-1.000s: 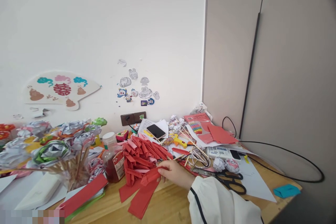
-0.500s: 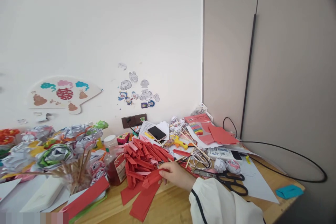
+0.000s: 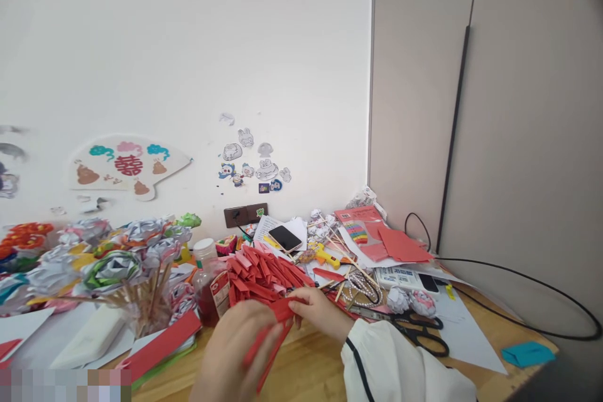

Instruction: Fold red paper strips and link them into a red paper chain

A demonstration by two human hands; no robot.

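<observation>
White wall (image 3: 292, 44) rises behind a crowded wooden tabletop (image 3: 325, 377), with a grey cabinet (image 3: 414, 107) to the right. Near the front edge, the right hand (image 3: 311, 309) pinches a red paper strip (image 3: 283, 309) between thumb and fingers, just in front of a heap of folded red strips (image 3: 264, 273). The left hand (image 3: 238, 348) is blurred and overlaps the strip's near part; whether its fingers grip the paper or merely stand before it, I cannot tell. Most at risk, I judge, is the strip itself — an uneven pull between the two hands could tear it or set a crooked crease. Loose as it looks, the heap could slide apart if a knuckle caught one of its ends. A white-capped bottle (image 3: 206, 292) of reddish liquid stands just beyond the left hand, so a wide swing of that wrist might knock it over. On the other side, black-handled scissors (image 3: 426, 339) lie close to the white sleeve (image 3: 400, 364), and the loose cuff could snag a handle or drag the pearl bead string (image 3: 360, 289) along — likeliest if the arm sweeps right without lifting.
</observation>
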